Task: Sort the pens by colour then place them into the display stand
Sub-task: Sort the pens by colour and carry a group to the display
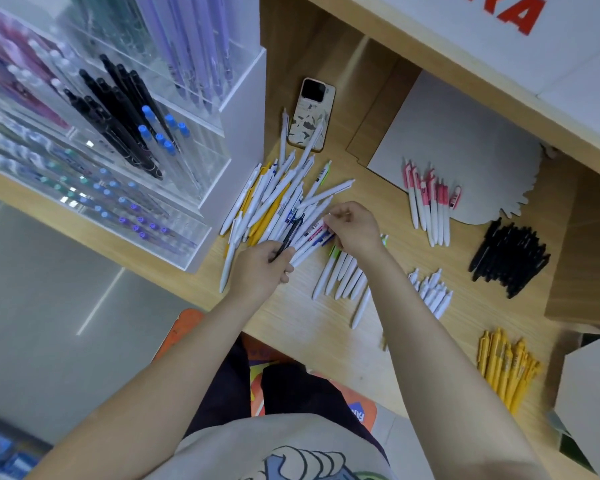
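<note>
Head view: a black pen (289, 238) is pinched by the left hand (262, 271) and a pink-marked pen (313, 231) by the right hand (354, 227); these light, stiff, smooth pens are probably best held at mid-barrel.

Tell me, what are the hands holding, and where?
The left hand pinches a black pen by its lower end. The right hand pinches a pink-clipped white pen near its clip end.

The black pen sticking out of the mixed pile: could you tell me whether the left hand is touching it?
Touching. The head view shows the left hand with fingers curled round the black pen.
</note>
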Motion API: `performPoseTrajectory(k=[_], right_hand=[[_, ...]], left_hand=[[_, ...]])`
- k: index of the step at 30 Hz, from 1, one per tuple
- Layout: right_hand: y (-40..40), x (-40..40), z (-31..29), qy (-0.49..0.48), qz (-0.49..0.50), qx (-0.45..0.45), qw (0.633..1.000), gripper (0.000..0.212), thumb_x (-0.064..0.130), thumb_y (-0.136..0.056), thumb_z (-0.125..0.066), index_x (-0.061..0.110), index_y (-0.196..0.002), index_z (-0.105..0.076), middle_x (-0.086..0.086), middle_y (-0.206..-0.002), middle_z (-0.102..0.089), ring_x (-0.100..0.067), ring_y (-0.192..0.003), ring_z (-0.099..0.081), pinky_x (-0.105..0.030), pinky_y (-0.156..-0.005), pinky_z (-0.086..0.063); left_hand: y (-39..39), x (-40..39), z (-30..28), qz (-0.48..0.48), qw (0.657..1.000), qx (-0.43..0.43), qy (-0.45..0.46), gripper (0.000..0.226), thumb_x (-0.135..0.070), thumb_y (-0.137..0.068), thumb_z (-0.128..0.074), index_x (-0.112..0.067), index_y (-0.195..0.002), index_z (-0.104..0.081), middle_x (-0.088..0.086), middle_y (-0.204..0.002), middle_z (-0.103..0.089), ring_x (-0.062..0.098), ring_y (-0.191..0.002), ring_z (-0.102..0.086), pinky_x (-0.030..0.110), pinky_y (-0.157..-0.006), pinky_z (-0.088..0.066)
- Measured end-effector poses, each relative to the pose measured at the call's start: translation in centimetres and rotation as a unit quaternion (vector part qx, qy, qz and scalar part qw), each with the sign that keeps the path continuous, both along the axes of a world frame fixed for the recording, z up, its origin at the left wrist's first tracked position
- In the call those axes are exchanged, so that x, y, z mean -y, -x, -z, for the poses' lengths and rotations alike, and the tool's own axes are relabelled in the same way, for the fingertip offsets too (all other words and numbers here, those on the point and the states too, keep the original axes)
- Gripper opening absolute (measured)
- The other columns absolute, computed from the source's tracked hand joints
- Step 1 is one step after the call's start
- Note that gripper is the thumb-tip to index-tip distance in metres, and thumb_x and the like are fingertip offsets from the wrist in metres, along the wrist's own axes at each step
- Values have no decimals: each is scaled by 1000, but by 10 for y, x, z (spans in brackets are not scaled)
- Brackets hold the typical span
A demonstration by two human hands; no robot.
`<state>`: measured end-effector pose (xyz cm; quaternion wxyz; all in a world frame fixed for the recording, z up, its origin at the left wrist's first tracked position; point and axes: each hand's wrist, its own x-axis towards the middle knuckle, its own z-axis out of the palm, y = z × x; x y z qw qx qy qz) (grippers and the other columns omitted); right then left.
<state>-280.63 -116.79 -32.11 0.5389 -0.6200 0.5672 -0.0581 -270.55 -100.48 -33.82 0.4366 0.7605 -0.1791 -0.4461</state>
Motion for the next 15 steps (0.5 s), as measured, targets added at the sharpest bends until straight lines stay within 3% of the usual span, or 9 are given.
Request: performPoseTrajectory(k=[4, 6, 8, 11, 15], right_hand=[[6, -6, -16, -55, 34, 56, 996, 8, 14, -97, -58, 6, -96, -59, -10, -77, -68, -17, -55, -64, -27, -50, -46], [12, -5, -25, -58, 61, 90, 992, 6, 9, -99, -54, 5, -97, -59, -8, -76, -66, -18, -57, -64, -28, -49, -47], [21, 0, -34, -33, 91, 100, 990, 10, 6, -99, -50, 7, -95, -58, -7, -74, -64, -17, -58, -62, -30, -53, -48], [32, 4, -44, -35, 96, 111, 989, 13, 6, -99, -50, 9, -93, -61, -5, -69, -63, -15, -59, -59, -31, -57, -46], [17, -13, -48, -57, 28, 126, 990, 11, 6, -97, -56, 8, -90, -64, -6, -69, -64, -15, -57, -58, -26, -52, -45]], left_hand=[[-1, 1, -1, 2, 1000, -20, -3, 16, -27, -98, -63, -15, -91, -70, 6, -78, -72, 20, -66, -68, 21, -59, -53], [-2, 2, -3, 6, 1000, -23, 1, 17, -26, -99, -61, -16, -87, -67, 5, -76, -70, 16, -64, -64, 25, -59, -52], [-4, 1, -7, 18, 1000, 9, 2, 22, -28, -99, -59, -18, -80, -58, -2, -71, -62, 13, -63, -56, 30, -62, -47], [-6, 4, -24, 7, 1000, 6, 5, 35, -38, -92, -68, -17, -76, -45, -4, -73, -45, 12, -66, -45, 28, -63, -35], [-2, 15, -45, 98, 993, -71, 3, 30, -45, -90, -69, -17, -98, -61, -6, -83, -70, 8, -75, -60, 24, -71, -44]])
